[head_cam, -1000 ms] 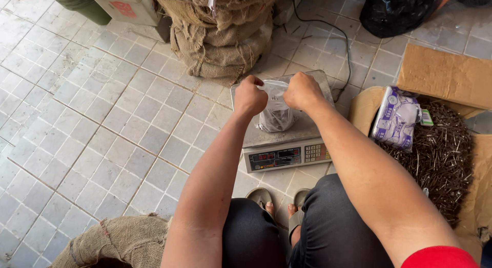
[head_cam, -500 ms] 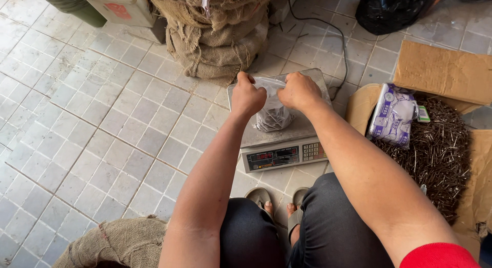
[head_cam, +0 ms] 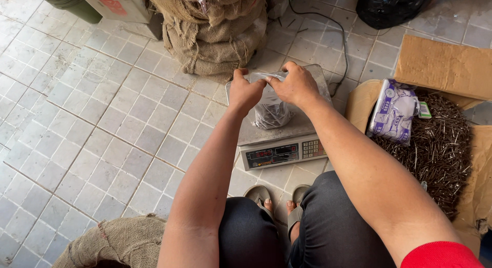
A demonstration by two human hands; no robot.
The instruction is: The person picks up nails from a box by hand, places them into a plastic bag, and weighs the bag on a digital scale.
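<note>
A clear plastic bag (head_cam: 271, 113) filled with dark nails rests on the metal pan of a digital weighing scale (head_cam: 292, 137) on the tiled floor. My left hand (head_cam: 244, 91) pinches the left side of the bag's top edge. My right hand (head_cam: 294, 84) grips the right side of the same edge, and the two hands hold the mouth of the bag stretched between them. The scale's display and keypad face me, just beyond my knees and sandalled feet.
An open cardboard box (head_cam: 441, 145) of loose dark nails stands at the right, with a white and purple packet (head_cam: 393, 112) on top. Stuffed burlap sacks (head_cam: 212, 34) stand behind the scale, another burlap sack (head_cam: 110, 245) at bottom left, and a black bag (head_cam: 392, 6) at top right.
Both hands stayed on the bag's top edge and shifted slightly, working the mouth of the bag. The bag remains on the scale.
</note>
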